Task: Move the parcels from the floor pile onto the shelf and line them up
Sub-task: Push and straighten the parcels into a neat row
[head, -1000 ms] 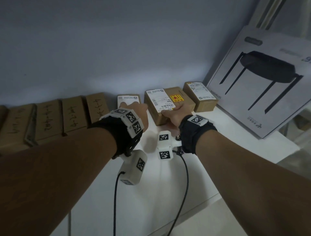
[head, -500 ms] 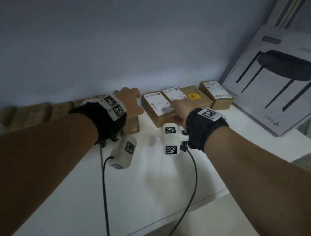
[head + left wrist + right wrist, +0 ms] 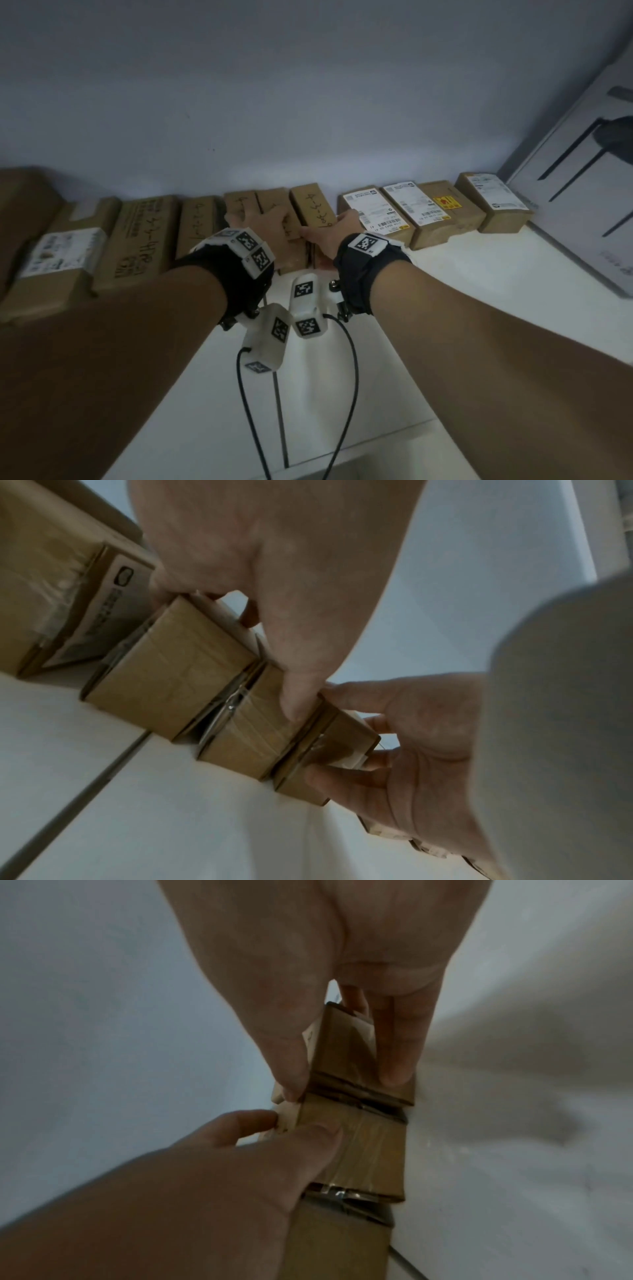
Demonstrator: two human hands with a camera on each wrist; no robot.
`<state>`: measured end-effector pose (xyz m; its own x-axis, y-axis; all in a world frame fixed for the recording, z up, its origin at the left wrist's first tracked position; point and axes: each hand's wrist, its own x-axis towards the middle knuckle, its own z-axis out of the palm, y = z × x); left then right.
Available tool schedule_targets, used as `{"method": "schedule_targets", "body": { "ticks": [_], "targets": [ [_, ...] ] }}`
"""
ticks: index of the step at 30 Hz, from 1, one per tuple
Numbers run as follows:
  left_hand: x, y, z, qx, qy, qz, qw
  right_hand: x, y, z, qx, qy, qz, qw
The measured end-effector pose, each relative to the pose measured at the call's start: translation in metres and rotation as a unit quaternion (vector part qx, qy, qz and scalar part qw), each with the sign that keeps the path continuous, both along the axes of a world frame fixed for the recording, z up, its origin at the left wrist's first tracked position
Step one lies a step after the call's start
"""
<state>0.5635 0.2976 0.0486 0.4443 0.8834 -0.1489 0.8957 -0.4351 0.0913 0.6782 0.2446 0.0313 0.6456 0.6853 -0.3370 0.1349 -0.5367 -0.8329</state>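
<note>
Three small brown parcels with handwriting stand side by side on the white shelf [image 3: 445, 308] against the wall. My left hand [image 3: 270, 219] lies over the left small parcel [image 3: 171, 674] and the middle small parcel [image 3: 246, 739], fingers on their tops and thumb [image 3: 298, 704] pressed on the middle one's front. My right hand [image 3: 334, 229] grips the right small parcel [image 3: 313, 202] between thumb [image 3: 291, 1069] and fingers [image 3: 394, 1056]. The three parcels touch each other, and the hands hide much of their tops.
Several parcels with white labels [image 3: 373, 209] stand in a row to the right, then a large white flat carton [image 3: 582, 171] leaning on the wall. Bigger brown parcels [image 3: 144, 240] fill the shelf to the left. The shelf's front edge [image 3: 376, 442] is near me.
Both hands have moved left, from the white-labelled parcels to the small handwritten ones. The right hand let go of a labelled parcel and now holds the right small parcel.
</note>
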Motion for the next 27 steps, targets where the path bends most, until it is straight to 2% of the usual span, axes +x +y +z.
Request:
{"method": "schedule_targets", "body": {
  "ticks": [4, 7, 13, 16, 21, 23, 27],
  "targets": [
    [-0.006, 0.003, -0.001, 0.019, -0.034, -0.048, 0.998, 0.000, -0.013, 0.010, 0.020, 0.020, -0.038, 0.999],
    [-0.022, 0.006, 0.001, -0.021, -0.073, -0.020, 0.997, 0.007, -0.021, 0.010, 0.036, 0.007, -0.061, 0.997],
    [-0.032, 0.003, 0.002, -0.050, -0.136, -0.026, 0.989, 0.008, -0.026, 0.001, 0.043, 0.002, -0.041, 0.998],
    [-0.033, 0.002, 0.010, -0.058, -0.126, -0.046, 0.989, 0.009, -0.037, 0.006, 0.033, -0.003, -0.050, 0.998],
    [-0.050, -0.006, 0.046, 0.021, -0.122, -0.106, 0.987, -0.005, -0.048, 0.034, 0.012, -0.051, -0.073, 0.996],
    [-0.074, -0.002, 0.060, 0.015, -0.122, -0.059, 0.991, -0.023, -0.042, 0.052, 0.006, -0.056, -0.057, 0.997],
    [-0.135, 0.011, 0.073, -0.006, -0.043, 0.053, 0.998, -0.071, -0.021, 0.074, 0.006, -0.013, 0.056, 0.998]
  ]
}}
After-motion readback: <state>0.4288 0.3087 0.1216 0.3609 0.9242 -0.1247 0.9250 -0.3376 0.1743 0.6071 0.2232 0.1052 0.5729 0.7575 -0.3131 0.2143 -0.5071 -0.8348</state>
